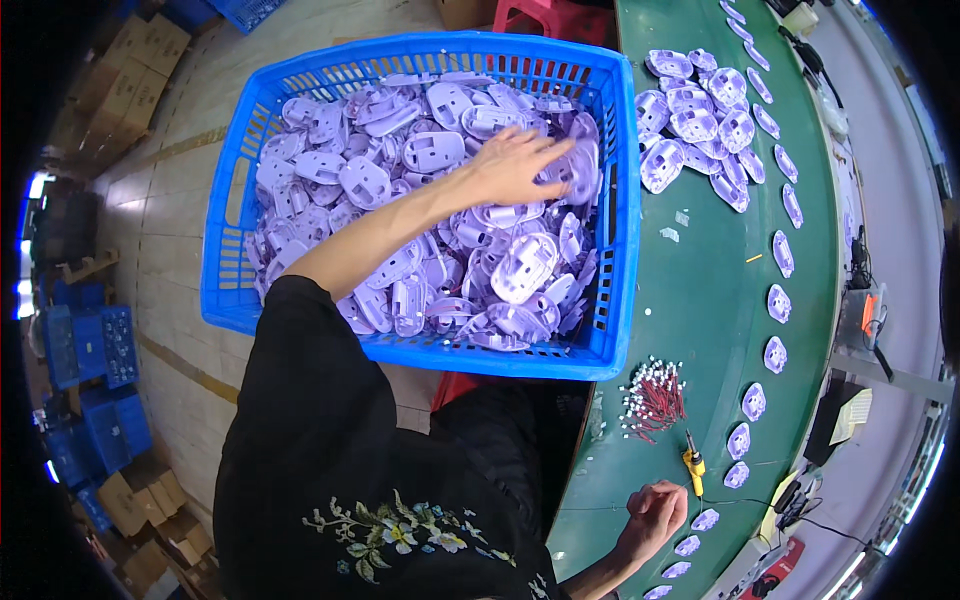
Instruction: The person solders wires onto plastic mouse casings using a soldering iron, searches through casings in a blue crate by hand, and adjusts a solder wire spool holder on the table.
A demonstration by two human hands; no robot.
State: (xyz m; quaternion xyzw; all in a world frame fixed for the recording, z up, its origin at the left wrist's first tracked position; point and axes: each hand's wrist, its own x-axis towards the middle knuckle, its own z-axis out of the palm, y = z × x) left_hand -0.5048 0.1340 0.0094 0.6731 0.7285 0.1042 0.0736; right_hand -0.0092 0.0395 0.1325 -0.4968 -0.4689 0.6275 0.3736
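My left hand (520, 165) reaches across the blue plastic basket (420, 362), fingers spread, palm down. Its fingertips are at a pale lilac plastic shell (582, 165), blurred, by the basket's right wall; no grip on it shows. Many similar oval shells (435, 152) with cutouts lie heaped in the basket. Down at the lower right, my right hand (655, 510) hovers by the green table's near edge, its fingers curled in with nothing visible in them. Just beyond it lies a yellow-handled soldering iron (693, 462), tip pointing away, beside a pile of red wires with white connectors (655, 398).
On the green table (700, 310), a pile of lilac shells (700, 120) lies at the far end. A long line of single shells (780, 303) runs along the right side. Cardboard boxes (130, 75) and blue crates (90, 345) stand at left; a red stool (530, 15) stands behind the basket.
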